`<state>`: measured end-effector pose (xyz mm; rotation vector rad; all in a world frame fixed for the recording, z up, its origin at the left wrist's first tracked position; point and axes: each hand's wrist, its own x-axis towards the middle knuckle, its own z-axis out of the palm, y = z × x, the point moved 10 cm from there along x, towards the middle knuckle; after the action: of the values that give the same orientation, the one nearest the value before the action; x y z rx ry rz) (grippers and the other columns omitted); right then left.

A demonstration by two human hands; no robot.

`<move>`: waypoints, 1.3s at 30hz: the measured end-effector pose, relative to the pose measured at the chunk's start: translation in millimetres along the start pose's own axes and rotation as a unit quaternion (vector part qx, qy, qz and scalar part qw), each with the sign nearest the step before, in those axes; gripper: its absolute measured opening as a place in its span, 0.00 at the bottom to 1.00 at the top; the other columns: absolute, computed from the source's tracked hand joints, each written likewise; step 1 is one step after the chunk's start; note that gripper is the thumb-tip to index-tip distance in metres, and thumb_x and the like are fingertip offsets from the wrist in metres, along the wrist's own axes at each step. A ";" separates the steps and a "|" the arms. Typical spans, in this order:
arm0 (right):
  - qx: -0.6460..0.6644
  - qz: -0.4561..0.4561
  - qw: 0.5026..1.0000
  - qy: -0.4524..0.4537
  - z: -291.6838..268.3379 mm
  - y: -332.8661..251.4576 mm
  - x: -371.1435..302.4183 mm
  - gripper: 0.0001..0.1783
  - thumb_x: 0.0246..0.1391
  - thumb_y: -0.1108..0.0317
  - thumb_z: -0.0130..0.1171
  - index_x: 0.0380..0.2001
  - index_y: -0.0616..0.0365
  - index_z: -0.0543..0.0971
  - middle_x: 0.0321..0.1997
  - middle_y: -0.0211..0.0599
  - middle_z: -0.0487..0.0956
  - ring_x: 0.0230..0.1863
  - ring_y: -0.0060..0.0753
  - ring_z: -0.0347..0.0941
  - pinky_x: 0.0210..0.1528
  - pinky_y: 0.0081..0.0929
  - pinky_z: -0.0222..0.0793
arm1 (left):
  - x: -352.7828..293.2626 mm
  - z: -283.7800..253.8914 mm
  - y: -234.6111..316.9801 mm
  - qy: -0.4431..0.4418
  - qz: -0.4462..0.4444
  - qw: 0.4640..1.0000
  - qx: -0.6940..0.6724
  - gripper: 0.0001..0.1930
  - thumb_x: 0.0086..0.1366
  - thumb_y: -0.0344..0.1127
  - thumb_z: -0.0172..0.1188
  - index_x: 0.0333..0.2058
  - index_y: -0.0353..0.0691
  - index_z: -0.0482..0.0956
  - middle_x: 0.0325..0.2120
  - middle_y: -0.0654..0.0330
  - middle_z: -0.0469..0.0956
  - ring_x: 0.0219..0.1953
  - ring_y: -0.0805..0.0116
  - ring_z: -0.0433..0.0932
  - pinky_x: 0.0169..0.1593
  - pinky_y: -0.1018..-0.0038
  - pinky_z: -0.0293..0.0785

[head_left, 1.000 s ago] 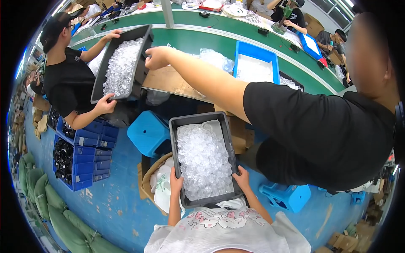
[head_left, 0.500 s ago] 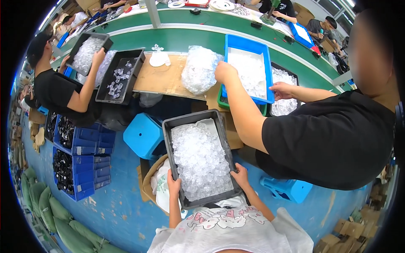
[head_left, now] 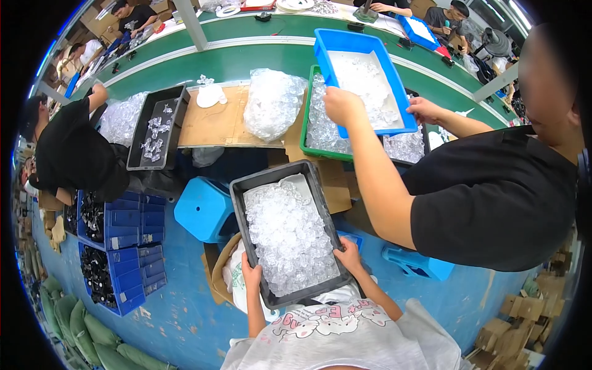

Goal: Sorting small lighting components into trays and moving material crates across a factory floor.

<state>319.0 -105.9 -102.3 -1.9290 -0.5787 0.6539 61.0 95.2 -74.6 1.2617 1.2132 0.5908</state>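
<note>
A black plastic tray point(head_left: 240, 206) heaped with small clear plastic parts point(head_left: 287, 234) is held out in front of my body. My left hand point(head_left: 251, 271) grips its near left side, fingers mostly under the rim. On the near right side, my right hand point(head_left: 349, 254) clasps the rim. White lining shows along part of the tray's inside. Beyond it to the right, a co-worker in a black shirt holds a blue tray point(head_left: 320, 49) of similar clear parts, tilted above a green tray point(head_left: 306, 120) and another dark tray, both with clear parts in them.
A wooden board point(head_left: 203, 123) on the green bench carries a stuffed clear bag point(head_left: 274, 105) and a black tray point(head_left: 137, 148) with a few parts. Blue stools point(head_left: 200, 209) point(head_left: 419, 262), a cardboard box and stacked blue bins point(head_left: 126, 287) stand on the floor. Another person is at left.
The co-worker's blue tray has lifted and tilted, uncovering the green tray. At left, the other person no longer shows a dark tray in hand. My view has shifted slightly; my grip is unchanged.
</note>
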 end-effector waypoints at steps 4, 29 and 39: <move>0.006 0.001 1.000 -0.002 -1.4 -7.5 -2.3 0.09 0.28 0.74 0.49 0.15 0.64 0.60 0.09 0.33 0.57 0.13 0.17 0.52 0.15 0.18 0.50 | 0.4 -0.5 2.8 0.007 -0.005 1.000 -0.012 0.26 0.33 0.19 0.41 0.39 0.34 0.61 0.29 0.61 0.64 0.30 0.73 0.63 0.35 0.85 0.58; -0.006 0.024 1.000 0.013 -9.3 -12.3 -10.8 0.10 0.28 0.72 0.50 0.14 0.64 0.60 0.08 0.36 0.55 0.12 0.19 0.50 0.14 0.21 0.49 | -1.0 -0.2 2.1 -0.011 -0.022 0.999 0.034 0.29 0.32 0.19 0.42 0.42 0.34 0.59 0.31 0.63 0.65 0.28 0.74 0.64 0.27 0.83 0.61; 0.077 0.018 0.997 0.019 -21.4 -34.7 -21.5 0.07 0.29 0.77 0.52 0.16 0.63 0.64 0.13 0.25 0.62 0.17 0.13 0.55 0.18 0.15 0.52 | -11.1 -1.8 59.6 0.000 0.056 0.998 0.024 0.27 0.34 0.19 0.40 0.41 0.30 0.59 0.34 0.58 0.64 0.36 0.71 0.63 0.41 0.83 0.56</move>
<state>313.3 -119.5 -58.7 -1.8074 -0.4561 0.6637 71.5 102.6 -15.3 1.3768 1.1676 0.6456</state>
